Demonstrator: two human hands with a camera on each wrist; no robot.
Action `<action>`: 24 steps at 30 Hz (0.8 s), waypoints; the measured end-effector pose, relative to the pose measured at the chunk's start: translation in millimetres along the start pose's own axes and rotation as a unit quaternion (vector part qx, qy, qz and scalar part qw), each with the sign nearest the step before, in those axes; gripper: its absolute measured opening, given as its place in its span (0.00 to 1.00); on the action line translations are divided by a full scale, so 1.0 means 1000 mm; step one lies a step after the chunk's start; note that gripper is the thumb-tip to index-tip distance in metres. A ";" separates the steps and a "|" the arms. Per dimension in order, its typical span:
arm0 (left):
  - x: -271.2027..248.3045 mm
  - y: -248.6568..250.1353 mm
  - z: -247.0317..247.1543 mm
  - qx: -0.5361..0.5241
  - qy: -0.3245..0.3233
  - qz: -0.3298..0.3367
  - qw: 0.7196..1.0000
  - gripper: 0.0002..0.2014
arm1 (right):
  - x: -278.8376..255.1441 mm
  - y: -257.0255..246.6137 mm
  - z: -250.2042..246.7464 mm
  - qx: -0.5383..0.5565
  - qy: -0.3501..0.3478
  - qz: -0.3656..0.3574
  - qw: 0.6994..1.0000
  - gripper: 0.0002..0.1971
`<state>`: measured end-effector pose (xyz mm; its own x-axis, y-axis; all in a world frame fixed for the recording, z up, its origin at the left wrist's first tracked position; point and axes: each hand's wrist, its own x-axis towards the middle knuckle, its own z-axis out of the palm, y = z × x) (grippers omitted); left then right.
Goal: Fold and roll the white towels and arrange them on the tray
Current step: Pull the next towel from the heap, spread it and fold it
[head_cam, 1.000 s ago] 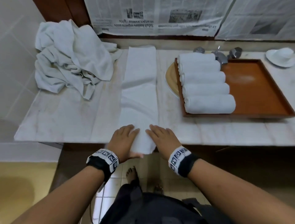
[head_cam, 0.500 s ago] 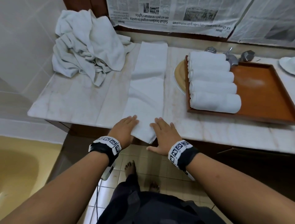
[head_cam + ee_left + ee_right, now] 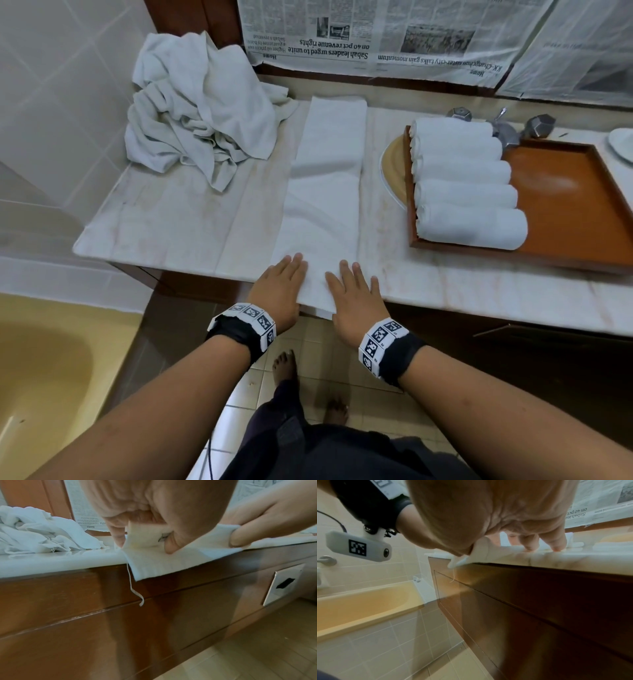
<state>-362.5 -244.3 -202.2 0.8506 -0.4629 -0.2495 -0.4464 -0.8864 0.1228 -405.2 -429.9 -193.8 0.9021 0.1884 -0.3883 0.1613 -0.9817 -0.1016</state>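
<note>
A long folded white towel (image 3: 325,192) lies lengthwise on the marble counter (image 3: 171,222), its near end hanging over the front edge. My left hand (image 3: 281,284) and right hand (image 3: 352,294) sit on that end, fingers flat on top. In the left wrist view both thumbs are under the towel (image 3: 163,563), so each hand pinches the edge. Several rolled white towels (image 3: 466,181) lie side by side at the left of the brown tray (image 3: 565,205). The right wrist view shows my fingertips (image 3: 556,546) pressed on the towel (image 3: 484,553).
A heap of unfolded white towels (image 3: 198,113) sits at the counter's back left. A faucet (image 3: 503,126) and a white dish (image 3: 621,144) are behind the tray, which rests over a yellow basin (image 3: 394,168). A yellow bathtub (image 3: 41,377) is at lower left.
Both hands stay on the towel's near end. My right thumb, spread out half a second ago, is now tucked under the edge. The head view has swung closer and to the left.
</note>
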 end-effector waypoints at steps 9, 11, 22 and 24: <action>-0.003 -0.014 0.005 0.149 -0.009 0.013 0.989 0.47 | 0.001 0.017 -0.004 -0.083 0.071 -0.055 0.992 0.37; 0.001 -0.015 -0.003 0.144 -0.007 0.013 0.990 0.43 | 0.004 0.023 -0.008 -0.060 0.096 -0.082 0.990 0.32; -0.042 -0.040 -0.059 -0.250 0.050 0.002 0.967 0.13 | -0.021 0.055 -0.049 0.218 0.064 -0.144 0.963 0.07; -0.060 -0.040 -0.075 -0.333 0.066 -0.016 0.941 0.09 | -0.028 0.056 -0.069 0.249 0.014 -0.140 0.958 0.11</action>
<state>-374.8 -181.9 -120.1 0.9071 -0.3945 -0.1470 -0.1849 -0.6870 0.7027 -394.0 -491.9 -125.2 0.8629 0.4344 -0.2582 0.1934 -0.7560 -0.6254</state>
